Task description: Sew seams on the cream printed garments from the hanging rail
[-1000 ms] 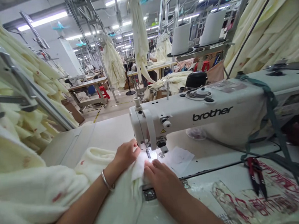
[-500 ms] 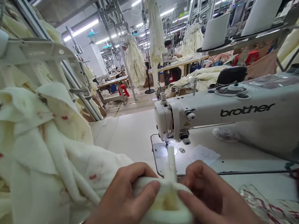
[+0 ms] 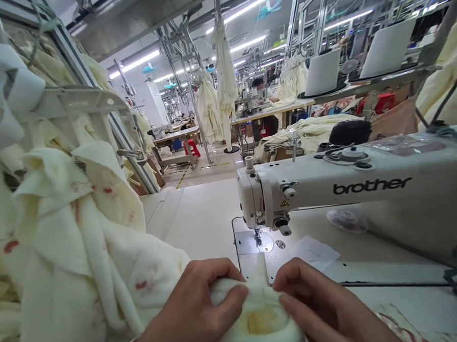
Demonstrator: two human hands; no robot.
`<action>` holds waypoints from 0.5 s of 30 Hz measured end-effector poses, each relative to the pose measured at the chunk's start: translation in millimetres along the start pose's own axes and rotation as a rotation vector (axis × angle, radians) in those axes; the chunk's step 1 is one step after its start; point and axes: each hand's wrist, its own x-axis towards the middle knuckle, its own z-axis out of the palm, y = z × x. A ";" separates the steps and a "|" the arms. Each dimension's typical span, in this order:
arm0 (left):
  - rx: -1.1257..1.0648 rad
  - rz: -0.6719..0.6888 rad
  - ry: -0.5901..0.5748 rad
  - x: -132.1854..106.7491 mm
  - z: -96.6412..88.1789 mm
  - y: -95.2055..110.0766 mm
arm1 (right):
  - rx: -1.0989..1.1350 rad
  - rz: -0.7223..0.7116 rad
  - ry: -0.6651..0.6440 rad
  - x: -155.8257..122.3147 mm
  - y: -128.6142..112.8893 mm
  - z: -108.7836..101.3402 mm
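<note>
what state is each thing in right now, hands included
left hand: closed on the cloth
right hand: pinching the cloth's edge
cream cloth: held up, an opening showing
sewing machine: needle area lit; whether it is running, cannot tell
white scrap: lying on the machine table
thread cones: standing on their rack
garments at left: hanging, creased
ceiling lights: on

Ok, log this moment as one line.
left hand: gripping cream cloth | right hand: pinching same cloth | cloth: in front of needle | sewing machine: needle area lit | white scrap: on table, right of needle
</note>
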 end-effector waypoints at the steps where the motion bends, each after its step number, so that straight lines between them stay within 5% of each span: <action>1: -0.006 0.052 0.000 2.5 -0.9 -1.2 | -0.209 -0.182 0.074 2.6 2.0 -3.2; 3: -0.034 0.174 -0.061 11.3 -2.5 -3.3 | -0.560 -0.499 0.169 6.8 4.3 -10.2; 5: -0.041 0.291 -0.161 23.2 -0.9 -3.7 | -0.674 -0.569 0.103 8.1 4.7 -17.1; 10: 0.079 0.383 0.122 37.6 28.0 9.9 | -0.500 -0.104 0.031 -1.7 1.6 -29.4; 15: 0.130 0.294 -0.111 28.3 63.1 24.4 | -0.420 0.114 0.094 -17.7 2.5 -40.4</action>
